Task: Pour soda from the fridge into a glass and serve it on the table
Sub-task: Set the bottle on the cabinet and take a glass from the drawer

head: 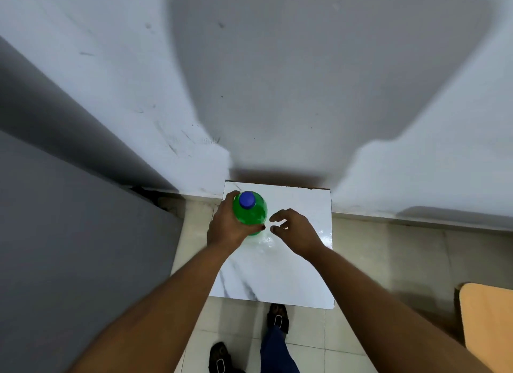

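Two hands are out over a small white table [291, 275]. The fingers [232, 196] of the left hand [226, 225] are curled round a green soda bottle [251, 214], high up near its shoulder, and the thumb comes round the near side. The fingers [277, 215] of the right hand [295, 229] are bent and a little apart, and they hold nothing. That hand hangs just beside the bottle but does not touch it.

The bottle stands up straight at the far left part of the table, close to the wall [277, 81]. Its blue cap [247, 200] is on. I cannot tell if its bottom rests on the table or is a bit above it. No glass shows anywhere, so I think the pouring has not begun.

The bottle looks big and full, so I think it is heavy. It is plastic, so it may squash a little if squeezed hard. It came from the fridge, so it may be cold and wet and could slip. A shiny wet-looking patch [266, 242] lies on the table near it. The best place to hold it is round the fat middle with one hand, while the other hand turns the cap.

Below the table are floor tiles [374, 256] and the person's two shoes [278, 318].
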